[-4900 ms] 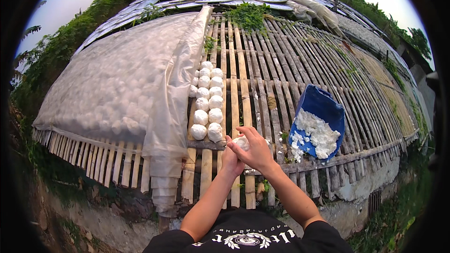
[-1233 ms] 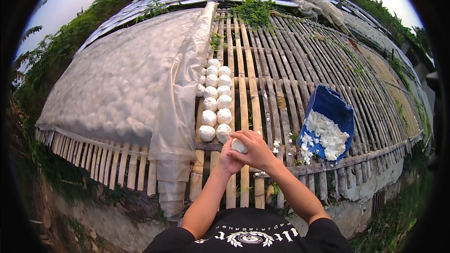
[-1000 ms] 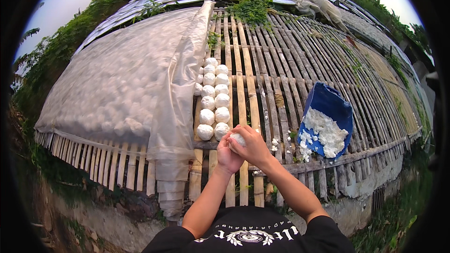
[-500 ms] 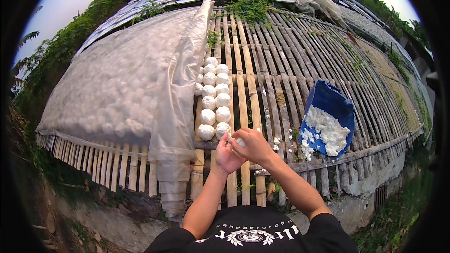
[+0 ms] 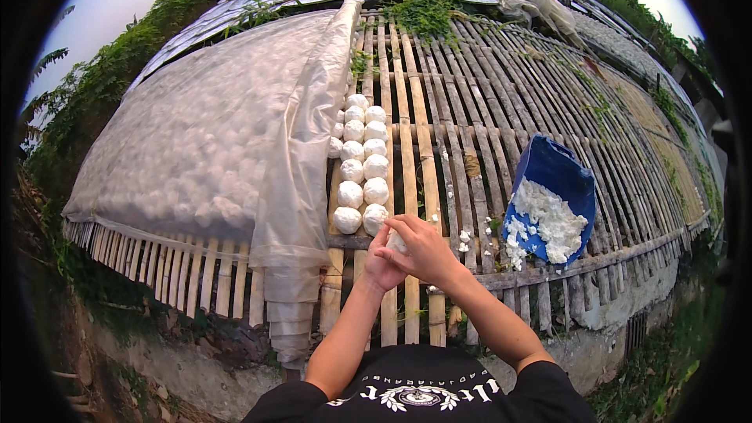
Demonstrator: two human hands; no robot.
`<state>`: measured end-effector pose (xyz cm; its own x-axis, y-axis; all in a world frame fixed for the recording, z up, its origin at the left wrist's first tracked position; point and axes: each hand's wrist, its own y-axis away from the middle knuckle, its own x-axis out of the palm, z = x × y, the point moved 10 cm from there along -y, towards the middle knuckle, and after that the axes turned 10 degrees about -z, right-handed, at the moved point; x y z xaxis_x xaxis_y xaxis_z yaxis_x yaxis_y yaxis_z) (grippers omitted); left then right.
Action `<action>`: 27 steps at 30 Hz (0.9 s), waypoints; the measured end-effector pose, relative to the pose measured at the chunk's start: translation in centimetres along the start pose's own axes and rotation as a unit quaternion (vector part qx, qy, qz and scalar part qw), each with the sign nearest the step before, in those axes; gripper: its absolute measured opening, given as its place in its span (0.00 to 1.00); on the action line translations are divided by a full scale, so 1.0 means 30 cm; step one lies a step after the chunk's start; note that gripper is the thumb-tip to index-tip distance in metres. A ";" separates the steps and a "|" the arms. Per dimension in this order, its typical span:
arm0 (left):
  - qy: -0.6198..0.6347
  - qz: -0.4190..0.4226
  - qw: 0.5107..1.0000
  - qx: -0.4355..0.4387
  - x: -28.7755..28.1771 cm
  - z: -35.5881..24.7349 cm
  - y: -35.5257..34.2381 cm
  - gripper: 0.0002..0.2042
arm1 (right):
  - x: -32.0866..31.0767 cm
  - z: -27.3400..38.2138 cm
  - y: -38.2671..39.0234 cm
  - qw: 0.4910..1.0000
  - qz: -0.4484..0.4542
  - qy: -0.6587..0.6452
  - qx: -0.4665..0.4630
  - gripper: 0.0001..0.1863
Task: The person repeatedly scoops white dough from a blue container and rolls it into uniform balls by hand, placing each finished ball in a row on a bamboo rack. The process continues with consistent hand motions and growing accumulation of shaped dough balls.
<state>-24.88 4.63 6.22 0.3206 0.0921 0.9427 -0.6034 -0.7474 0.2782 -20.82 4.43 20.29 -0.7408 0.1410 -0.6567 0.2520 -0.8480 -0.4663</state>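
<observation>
Between my cupped palms sits a lump of white dough-like material (image 5: 397, 243), mostly covered by my fingers. My left hand (image 5: 381, 266) supports it from below and the left, while my right hand (image 5: 423, 249) curls over its top. Just beyond my hands, two columns of round white balls (image 5: 348, 220) run away from me on the bamboo slats, with a partial third column at their left. To the right, a blue plastic container (image 5: 565, 175) lies tilted on its side, with crumbly white material (image 5: 548, 219) heaped inside and spilling over its lip.
A translucent plastic sheet (image 5: 196, 117) covers many similar balls at the left; its folded edge (image 5: 301, 164) lies beside the columns. Bamboo slats with gaps (image 5: 486, 110) form the platform. White crumbs (image 5: 464, 241) lie near the container. Green leaves (image 5: 423, 16) grow at the far edge.
My hands have closed more fully together around the lump, the right hand's fingers now reaching over the left's. The balls and the blue container stay put.
</observation>
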 end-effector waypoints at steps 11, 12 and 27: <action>0.027 -0.014 0.992 0.121 0.085 -0.037 -0.011 0.28 | -0.016 0.056 -0.039 0.978 -0.102 0.162 -0.085 0.30; 0.031 0.002 0.992 0.118 0.100 -0.044 -0.011 0.28 | -0.001 0.051 -0.037 0.982 -0.081 0.152 -0.084 0.30; 0.017 0.008 0.998 0.064 0.021 -0.063 -0.055 0.31 | -0.013 0.013 -0.009 0.997 -0.045 -0.027 -0.055 0.32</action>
<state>-25.05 7.17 6.69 0.2848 0.1005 0.9533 -0.5099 -0.8262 0.2395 -20.83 4.40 20.91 -0.7950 0.1838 -0.5782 0.2481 -0.7712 -0.5862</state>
